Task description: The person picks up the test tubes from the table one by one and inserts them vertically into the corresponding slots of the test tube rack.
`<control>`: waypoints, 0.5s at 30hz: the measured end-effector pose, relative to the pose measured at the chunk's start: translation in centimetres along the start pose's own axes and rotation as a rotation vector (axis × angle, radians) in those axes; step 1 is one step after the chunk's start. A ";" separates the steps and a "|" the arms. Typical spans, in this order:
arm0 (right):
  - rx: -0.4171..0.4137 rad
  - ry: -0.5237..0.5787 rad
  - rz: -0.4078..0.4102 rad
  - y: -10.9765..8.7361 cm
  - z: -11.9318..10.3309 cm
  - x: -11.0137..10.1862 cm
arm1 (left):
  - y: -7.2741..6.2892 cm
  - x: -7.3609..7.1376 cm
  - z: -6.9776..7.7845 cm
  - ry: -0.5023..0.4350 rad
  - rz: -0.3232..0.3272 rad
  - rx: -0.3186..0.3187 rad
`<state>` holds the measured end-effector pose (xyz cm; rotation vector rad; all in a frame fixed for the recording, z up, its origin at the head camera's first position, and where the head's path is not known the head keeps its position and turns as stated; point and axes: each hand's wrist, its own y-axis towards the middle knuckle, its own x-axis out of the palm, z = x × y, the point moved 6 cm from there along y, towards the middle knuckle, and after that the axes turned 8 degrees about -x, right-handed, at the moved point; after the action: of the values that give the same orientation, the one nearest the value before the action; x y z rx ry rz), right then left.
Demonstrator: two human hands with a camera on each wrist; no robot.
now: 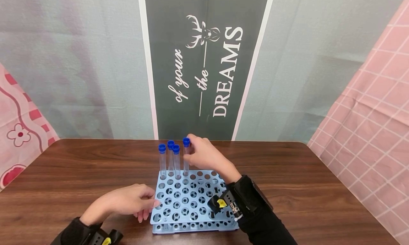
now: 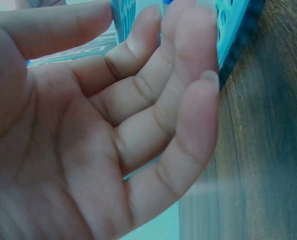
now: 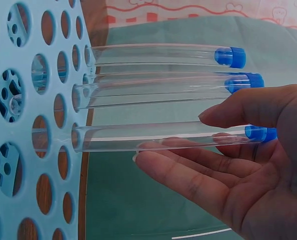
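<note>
A light-blue test tube rack [image 1: 181, 216] with rows of round holes stands on the wooden table. Several clear test tubes with blue caps stand upright in its back row, among them the left one [image 1: 162, 161]. My right hand [image 1: 204, 152] is at the rightmost test tube [image 3: 103, 137], thumb on one side, fingers behind and below it, near the cap; its lower end sits in a hole. At the rack's left edge, my left hand [image 1: 131, 200] has its thumb on the top plate. In the left wrist view its fingers [image 2: 198, 120] curl at the rack's side.
The brown wooden table [image 1: 287, 188] extends on both sides of the rack. Behind it hangs a grey-green cloth [image 1: 204, 128] with white lettering and a deer head. Pink cloths flank the table, a checked one [image 1: 367, 106] on the right.
</note>
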<state>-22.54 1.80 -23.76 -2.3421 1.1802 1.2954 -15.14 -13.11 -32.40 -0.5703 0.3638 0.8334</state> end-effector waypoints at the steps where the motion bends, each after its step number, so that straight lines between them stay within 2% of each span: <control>1: 0.000 0.000 -0.001 0.0 0.0 0.1 | 0.0 0.0 0.0 0.001 0.001 0.001; 15: -0.010 0.002 0.006 -0.3 0.2 0.4 | 0.1 -0.1 -0.1 0.020 0.015 -0.010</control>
<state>-22.38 1.88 -24.26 -2.3486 1.1844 1.3044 -15.27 -13.19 -32.41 -0.5862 0.3832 0.8449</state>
